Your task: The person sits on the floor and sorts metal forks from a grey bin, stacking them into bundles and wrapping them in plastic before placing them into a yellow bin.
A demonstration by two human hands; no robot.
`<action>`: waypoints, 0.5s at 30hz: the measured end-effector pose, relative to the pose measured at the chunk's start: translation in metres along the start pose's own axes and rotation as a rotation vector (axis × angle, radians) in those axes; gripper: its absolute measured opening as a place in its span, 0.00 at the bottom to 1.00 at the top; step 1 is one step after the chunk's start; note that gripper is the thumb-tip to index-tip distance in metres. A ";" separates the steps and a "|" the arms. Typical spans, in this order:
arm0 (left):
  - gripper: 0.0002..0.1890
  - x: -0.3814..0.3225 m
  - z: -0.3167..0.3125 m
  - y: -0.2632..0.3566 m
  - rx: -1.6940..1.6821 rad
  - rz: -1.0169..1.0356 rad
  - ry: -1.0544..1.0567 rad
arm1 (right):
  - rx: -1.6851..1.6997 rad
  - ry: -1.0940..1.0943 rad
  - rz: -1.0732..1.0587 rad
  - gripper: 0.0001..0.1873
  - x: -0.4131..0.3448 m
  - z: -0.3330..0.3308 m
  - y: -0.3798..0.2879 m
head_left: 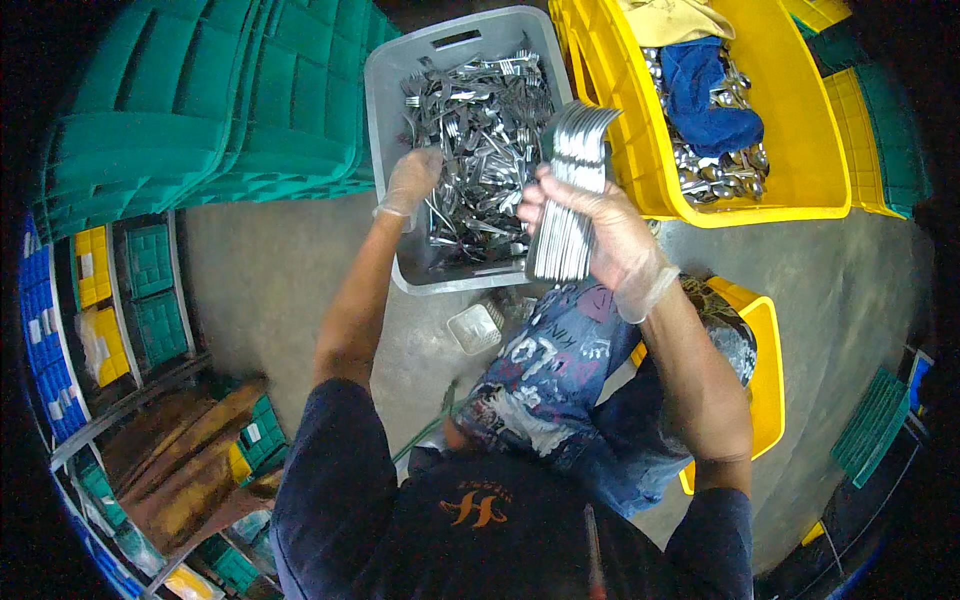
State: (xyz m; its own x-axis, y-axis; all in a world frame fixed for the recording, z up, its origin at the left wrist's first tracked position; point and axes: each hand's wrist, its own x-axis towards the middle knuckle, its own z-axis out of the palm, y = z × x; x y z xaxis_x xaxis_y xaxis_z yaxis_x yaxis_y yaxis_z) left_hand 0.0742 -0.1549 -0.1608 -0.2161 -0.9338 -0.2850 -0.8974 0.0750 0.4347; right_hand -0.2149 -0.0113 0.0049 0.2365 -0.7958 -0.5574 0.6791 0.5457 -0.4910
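A thick nested stack of metal forks point(574, 180) lies in my right hand point(619, 225), its curved tine ends pointing away from me. The thumb crosses the stack, and the hand wears a clear plastic glove. Below and to the left, a grey plastic bin point(386, 247) holds a loose, tangled heap of forks point(487, 165). My left hand point(416, 176), also gloved, reaches over the bin's left wall with its fingertips at the edge of the heap. Its fingers are curled and blurred, so whether they pinch a fork is unclear.
Right of the bin stands a yellow crate point(795, 150) with loose spoons point(724, 184), a blue cloth point(697, 97) and a yellow cloth point(675, 19). Stacked green crates point(225, 97) rise at left. A small white basket point(476, 330) sits on the floor near my knee.
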 end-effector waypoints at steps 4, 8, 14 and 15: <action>0.12 0.008 0.061 -0.050 0.504 -0.017 0.058 | 0.058 0.017 -0.048 0.16 -0.001 -0.001 -0.011; 0.10 0.009 0.070 -0.053 0.564 -0.038 -0.009 | 0.041 0.005 -0.034 0.16 -0.004 -0.002 -0.013; 0.16 -0.032 -0.001 -0.020 0.189 -0.056 -0.172 | -0.095 0.030 0.023 0.15 -0.004 -0.006 -0.004; 0.16 -0.049 -0.011 -0.015 0.127 -0.054 -0.108 | -0.109 0.027 0.039 0.16 -0.006 -0.002 0.000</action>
State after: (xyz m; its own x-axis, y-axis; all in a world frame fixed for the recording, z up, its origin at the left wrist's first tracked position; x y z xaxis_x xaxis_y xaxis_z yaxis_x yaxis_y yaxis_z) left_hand 0.1028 -0.1139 -0.1445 -0.1999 -0.8950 -0.3987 -0.9489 0.0755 0.3065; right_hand -0.2175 -0.0060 0.0066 0.2415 -0.7668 -0.5948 0.5896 0.6028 -0.5377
